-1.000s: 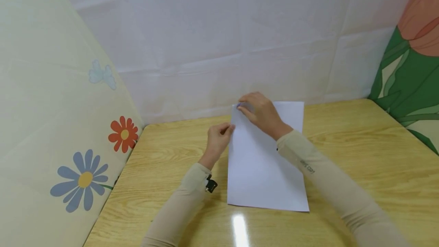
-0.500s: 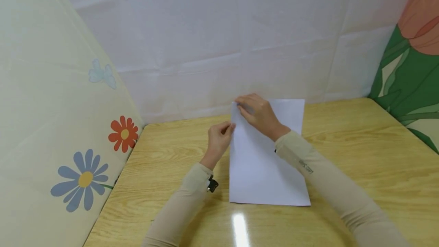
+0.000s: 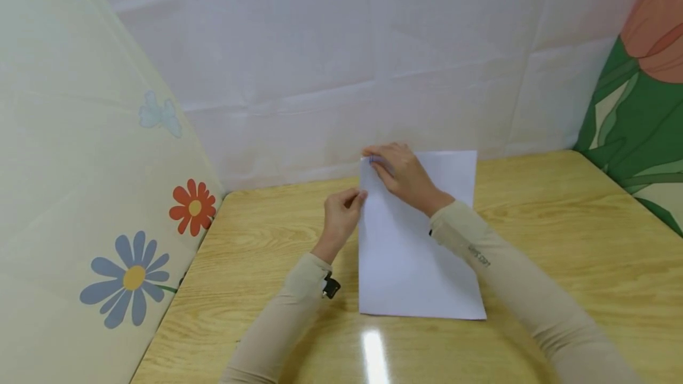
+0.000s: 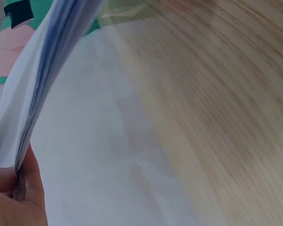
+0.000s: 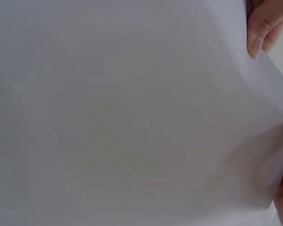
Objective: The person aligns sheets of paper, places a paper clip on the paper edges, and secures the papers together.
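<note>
A stack of white paper (image 3: 416,271) stands tilted up over the table. Its layered edges (image 4: 37,89) show in the left wrist view. My left hand (image 3: 340,218) pinches the stack's left edge between thumb and fingers, a little below the top. At the upper left corner, my right hand (image 3: 408,178) grips the paper, thumb on the near face and fingers over the top. A small bluish-purple patch (image 3: 372,160) shows by the right fingertips; I cannot tell what it is. In the right wrist view the paper (image 5: 132,117) fills most of the frame.
The wood-grain table (image 3: 267,242) ends at a white cloth backdrop (image 3: 299,64) behind the paper. A panel with printed flowers (image 3: 133,277) borders the left side, and a printed leaf panel (image 3: 645,117) the right. A light reflection (image 3: 375,357) lies near the front.
The paper's lower edge has risen slightly, and its top right corner has moved a little up and right. The right fingertips have slid slightly left along the top. My left hand has barely moved.
</note>
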`<state>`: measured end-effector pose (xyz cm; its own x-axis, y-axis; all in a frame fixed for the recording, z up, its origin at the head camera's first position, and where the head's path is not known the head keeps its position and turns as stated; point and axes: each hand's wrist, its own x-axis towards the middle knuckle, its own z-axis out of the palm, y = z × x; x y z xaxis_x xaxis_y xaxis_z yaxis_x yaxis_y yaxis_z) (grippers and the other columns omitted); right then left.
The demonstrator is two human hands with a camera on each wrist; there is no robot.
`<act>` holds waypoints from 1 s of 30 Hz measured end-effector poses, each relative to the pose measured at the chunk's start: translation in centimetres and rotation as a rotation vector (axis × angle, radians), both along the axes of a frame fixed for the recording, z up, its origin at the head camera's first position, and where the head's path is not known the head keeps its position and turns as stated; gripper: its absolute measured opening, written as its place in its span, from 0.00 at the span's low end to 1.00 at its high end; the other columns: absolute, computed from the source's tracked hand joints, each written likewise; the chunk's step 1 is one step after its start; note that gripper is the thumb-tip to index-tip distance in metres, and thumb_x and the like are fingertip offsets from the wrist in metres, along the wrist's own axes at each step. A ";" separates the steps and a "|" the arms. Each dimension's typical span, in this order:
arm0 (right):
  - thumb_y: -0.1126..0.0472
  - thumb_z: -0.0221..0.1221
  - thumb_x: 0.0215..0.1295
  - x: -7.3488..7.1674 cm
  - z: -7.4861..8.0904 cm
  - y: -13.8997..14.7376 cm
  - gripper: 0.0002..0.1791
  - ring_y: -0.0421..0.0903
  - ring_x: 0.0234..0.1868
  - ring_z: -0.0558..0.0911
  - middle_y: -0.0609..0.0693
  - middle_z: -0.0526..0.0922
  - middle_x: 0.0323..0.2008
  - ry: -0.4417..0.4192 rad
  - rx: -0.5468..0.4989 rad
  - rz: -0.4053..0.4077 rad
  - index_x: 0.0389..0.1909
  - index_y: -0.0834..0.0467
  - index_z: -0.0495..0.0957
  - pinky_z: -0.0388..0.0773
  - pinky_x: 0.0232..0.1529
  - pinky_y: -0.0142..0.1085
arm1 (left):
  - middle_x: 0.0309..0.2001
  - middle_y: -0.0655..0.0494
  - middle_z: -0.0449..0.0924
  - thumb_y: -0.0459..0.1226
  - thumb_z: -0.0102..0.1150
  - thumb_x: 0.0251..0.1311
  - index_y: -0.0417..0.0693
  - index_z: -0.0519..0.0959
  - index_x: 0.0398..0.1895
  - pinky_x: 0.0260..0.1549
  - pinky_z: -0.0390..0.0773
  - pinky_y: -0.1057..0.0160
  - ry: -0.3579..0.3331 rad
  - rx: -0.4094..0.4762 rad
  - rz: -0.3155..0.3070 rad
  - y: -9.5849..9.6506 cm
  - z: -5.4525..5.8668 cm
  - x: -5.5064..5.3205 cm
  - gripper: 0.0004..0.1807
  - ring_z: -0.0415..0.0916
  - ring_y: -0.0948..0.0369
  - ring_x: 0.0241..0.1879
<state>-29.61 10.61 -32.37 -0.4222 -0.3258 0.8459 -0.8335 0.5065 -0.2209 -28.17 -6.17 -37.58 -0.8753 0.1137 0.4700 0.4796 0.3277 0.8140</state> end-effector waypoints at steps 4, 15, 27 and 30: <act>0.73 0.62 0.60 0.1 -0.1 -0.2 0.14 0.55 0.46 0.80 0.59 0.83 0.44 -0.028 -0.075 -0.016 0.47 0.67 0.78 0.72 0.51 0.47 | 0.31 0.41 0.84 0.31 0.61 0.61 0.33 0.85 0.36 0.23 0.72 0.72 -0.036 0.029 -0.011 0.0 0.0 0.0 0.08 0.72 0.67 0.24; 0.74 0.66 0.55 0.0 -0.2 0.1 0.10 0.55 0.41 0.81 0.58 0.85 0.38 -0.032 -0.114 0.007 0.39 0.64 0.83 0.70 0.46 0.48 | 0.30 0.39 0.84 0.30 0.62 0.60 0.31 0.85 0.35 0.22 0.71 0.73 -0.031 0.038 -0.029 0.0 -0.4 0.2 0.07 0.71 0.67 0.23; 0.72 0.67 0.53 -0.5 1.4 1.7 0.11 0.56 0.39 0.80 0.54 0.86 0.35 -0.030 0.052 0.029 0.38 0.61 0.85 0.69 0.44 0.51 | 0.33 0.39 0.84 0.30 0.61 0.61 0.31 0.84 0.38 0.23 0.72 0.72 -0.082 0.096 -0.057 0.1 -0.4 0.4 0.09 0.72 0.63 0.24; 0.72 0.68 0.52 -0.6 1.4 1.8 0.10 0.55 0.38 0.79 0.54 0.86 0.35 -0.041 0.040 0.031 0.37 0.61 0.85 0.68 0.45 0.51 | 0.33 0.38 0.84 0.30 0.61 0.61 0.31 0.84 0.39 0.23 0.72 0.73 -0.078 0.107 -0.067 0.1 -0.4 0.4 0.09 0.72 0.65 0.24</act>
